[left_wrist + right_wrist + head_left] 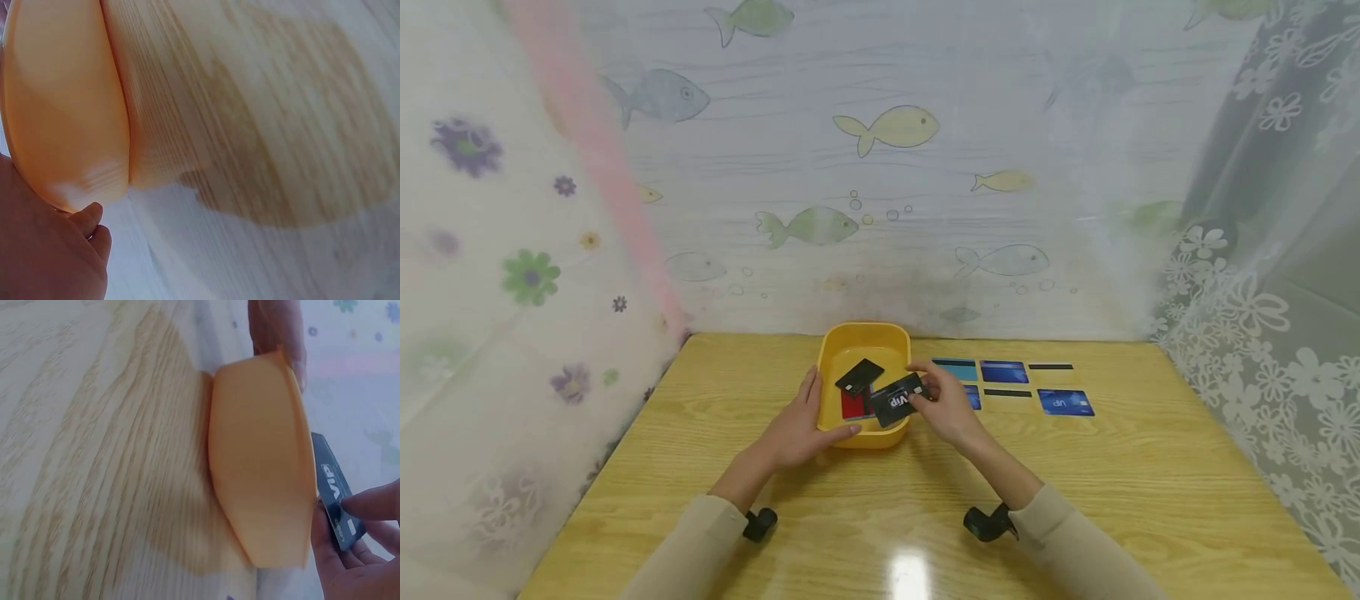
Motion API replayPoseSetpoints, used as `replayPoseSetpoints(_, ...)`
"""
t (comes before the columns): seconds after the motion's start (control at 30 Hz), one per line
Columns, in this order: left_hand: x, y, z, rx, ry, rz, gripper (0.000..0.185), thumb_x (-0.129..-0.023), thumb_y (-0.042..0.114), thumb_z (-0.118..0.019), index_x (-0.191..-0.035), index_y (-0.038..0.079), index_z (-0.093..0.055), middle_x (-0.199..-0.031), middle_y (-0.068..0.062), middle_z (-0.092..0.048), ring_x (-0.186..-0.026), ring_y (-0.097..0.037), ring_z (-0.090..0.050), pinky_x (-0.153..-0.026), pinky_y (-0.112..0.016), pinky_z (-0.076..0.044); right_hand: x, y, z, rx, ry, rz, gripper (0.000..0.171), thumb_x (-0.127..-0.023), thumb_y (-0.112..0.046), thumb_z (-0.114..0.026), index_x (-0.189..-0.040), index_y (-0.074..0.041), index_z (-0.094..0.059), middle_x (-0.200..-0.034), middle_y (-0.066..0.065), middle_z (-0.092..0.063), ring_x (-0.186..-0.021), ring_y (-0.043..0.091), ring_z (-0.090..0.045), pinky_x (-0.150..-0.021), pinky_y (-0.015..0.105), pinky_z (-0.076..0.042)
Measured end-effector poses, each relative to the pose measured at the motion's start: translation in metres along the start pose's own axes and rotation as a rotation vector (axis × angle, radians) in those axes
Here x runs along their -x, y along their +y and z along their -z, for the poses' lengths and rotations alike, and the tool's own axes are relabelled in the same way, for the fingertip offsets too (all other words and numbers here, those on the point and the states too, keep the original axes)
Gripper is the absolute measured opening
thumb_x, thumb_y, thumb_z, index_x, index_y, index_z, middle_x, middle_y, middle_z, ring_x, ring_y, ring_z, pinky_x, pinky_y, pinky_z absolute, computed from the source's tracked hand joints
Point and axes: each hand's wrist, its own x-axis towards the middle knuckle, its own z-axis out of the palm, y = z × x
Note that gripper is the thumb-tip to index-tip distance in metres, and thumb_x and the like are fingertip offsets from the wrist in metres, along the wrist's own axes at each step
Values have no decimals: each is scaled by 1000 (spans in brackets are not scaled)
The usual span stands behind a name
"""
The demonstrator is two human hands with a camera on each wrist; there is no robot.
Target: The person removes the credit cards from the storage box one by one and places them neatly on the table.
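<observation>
Two cards lie in yellow tub (pixel 862 342) (left hand (pixel 797 429) flat alongside); right hand (pixel 947 408) pinches VIP card (pixel 897 400).

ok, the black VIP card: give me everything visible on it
The black VIP card is thin, flat and rigid-looking, with white "VIP" lettering. The right hand pinches its right end between thumb and fingers, holding it tilted over the right rim of the yellow tray. Whether it touches the rim is unclear.

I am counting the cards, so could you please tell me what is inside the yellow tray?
In the tray lie a black card and a red card. The right hand's VIP card covers part of the floor.
</observation>
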Motion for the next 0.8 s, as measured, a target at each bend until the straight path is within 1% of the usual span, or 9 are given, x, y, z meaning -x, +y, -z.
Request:
replayPoseSetpoints(0.1,1,-1,0,3,-4,1,124,-85,80,-58,-164,0,-5,-172,-14,3,-148,-42,-34,-116,-54,-36,3,2,2,-11,-19,2,43,-95,7,-64,-136,-5,-62,-108,19,-66,-91,27,-69,-74,41,-59)
replayPoseSetpoints(0.17,2,-1,0,2,-5,1,124,-85,80,-59,-163,0,-5,-172,-14,3,-147,-43,-34,-116,-54,-36,4,3,2,-4,-16,1,39,-95,8,-64,-133,-3,-63,-113,20,-67,-101,30,-71,-81,46,-60)
replayPoseSetpoints(0.37,0,-3,1,-13,-2,10,127,-83,83,-58,-164,2,-3,-172,-12,3,-148,-42,-34,-116,-53,-36,4,6,5,34,11,-7,34,-93,6,-68,-127,-1,-65,-119,20,-66,-106,36,-70,-82,44,-60)
replayPoseSetpoints(0.47,0,-4,1,-15,-2,13,128,-82,84,-58,-164,3,-2,-172,-11,4,-149,-41,-33,-117,-52,-35,4,4,8,32,19,-15,33,-94,5,-67,-126,0,-64,-121,22,-64,-106,38,-69,-83,44,-60)
replayPoseSetpoints(0.6,-2,-5,0,-10,-5,4,127,-83,84,-57,-164,1,-3,-172,-13,4,-147,-44,-34,-115,-55,-36,7,3,17,27,32,-26,34,-95,3,-66,-129,-2,-64,-126,22,-61,-110,39,-67,-85,45,-59)
replayPoseSetpoints(0.7,-3,-6,-1,-9,-2,-7,127,-84,83,-56,-163,0,-3,-172,-15,4,-145,-46,-36,-113,-57,-38,11,5,26,38,42,-30,36,-95,1,-67,-131,-3,-63,-132,21,-58,-116,41,-64,-90,47,-58)
replayPoseSetpoints(0.8,-3,-7,-2,-9,4,-3,128,-83,84,-56,-164,1,-2,-172,-14,3,-145,-46,-38,-113,-57,-39,15,9,34,46,44,-40,36,-96,0,-66,-132,-3,-63,-137,22,-55,-120,44,-61,-90,48,-58)
